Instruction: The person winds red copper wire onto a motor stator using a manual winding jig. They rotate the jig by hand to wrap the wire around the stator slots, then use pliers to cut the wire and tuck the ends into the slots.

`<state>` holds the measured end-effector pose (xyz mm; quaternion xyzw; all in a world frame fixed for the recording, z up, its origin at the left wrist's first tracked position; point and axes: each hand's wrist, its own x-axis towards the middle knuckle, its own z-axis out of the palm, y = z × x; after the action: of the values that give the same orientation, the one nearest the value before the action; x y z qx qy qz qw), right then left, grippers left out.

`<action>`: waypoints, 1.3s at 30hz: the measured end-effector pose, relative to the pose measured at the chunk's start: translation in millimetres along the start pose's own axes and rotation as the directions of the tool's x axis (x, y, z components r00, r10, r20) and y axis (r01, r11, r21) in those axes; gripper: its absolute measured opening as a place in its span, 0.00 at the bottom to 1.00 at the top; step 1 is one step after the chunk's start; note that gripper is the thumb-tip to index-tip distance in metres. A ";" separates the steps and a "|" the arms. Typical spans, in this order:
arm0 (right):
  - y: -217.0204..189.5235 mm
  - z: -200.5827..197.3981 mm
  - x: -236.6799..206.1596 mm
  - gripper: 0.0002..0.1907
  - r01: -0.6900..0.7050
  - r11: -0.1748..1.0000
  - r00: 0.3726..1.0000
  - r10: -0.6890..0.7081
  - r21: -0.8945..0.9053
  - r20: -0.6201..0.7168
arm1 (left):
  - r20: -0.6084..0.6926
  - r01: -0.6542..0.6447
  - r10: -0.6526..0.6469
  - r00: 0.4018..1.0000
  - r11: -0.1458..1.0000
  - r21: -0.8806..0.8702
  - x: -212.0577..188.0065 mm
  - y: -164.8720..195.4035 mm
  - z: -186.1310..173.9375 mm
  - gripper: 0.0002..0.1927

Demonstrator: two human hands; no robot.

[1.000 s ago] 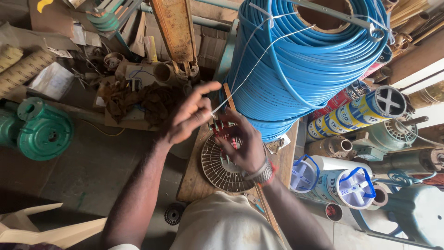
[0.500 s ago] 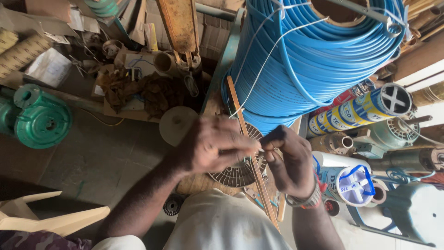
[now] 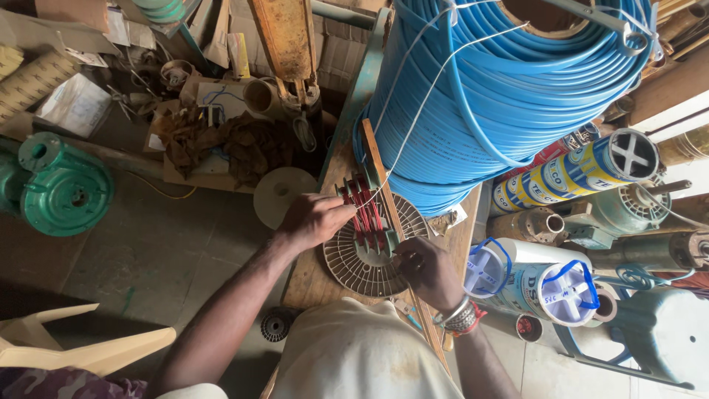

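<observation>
Gripping one red coil [image 3: 367,214]; two hands.

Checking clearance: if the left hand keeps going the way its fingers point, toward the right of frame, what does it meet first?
Likely the red wire coil on the green former, right at the left hand fingertips; depth is unclear.

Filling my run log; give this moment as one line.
left hand: on red-wound former | right hand: at former's near end | under: round grille | beside: blue coil
</observation>
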<state>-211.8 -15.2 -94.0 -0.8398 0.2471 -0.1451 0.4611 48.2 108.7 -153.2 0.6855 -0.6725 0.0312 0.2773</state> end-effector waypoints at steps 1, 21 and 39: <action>1.6 3.8 0.2 0.08 0.009 1.000 1.000 -0.009 -0.011 0.003 | -0.040 -0.046 0.047 0.998 0.999 0.017 0.3 -2.6 4.4 0.06; 16.8 49.8 0.6 0.47 -0.196 0.893 0.980 0.159 -0.404 -0.123 | 0.303 0.098 -0.153 0.941 0.977 0.190 29.4 -54.5 0.0 0.14; 12.6 73.9 -7.2 0.50 -0.307 0.846 0.937 0.189 -0.436 -0.294 | -0.385 -0.220 0.061 0.921 0.896 -0.385 27.1 -3.0 -72.8 0.02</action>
<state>-186.6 35.0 -144.1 -0.8638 0.4361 -0.1193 0.2225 77.6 114.8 -81.6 0.5404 -0.6489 0.0318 0.5348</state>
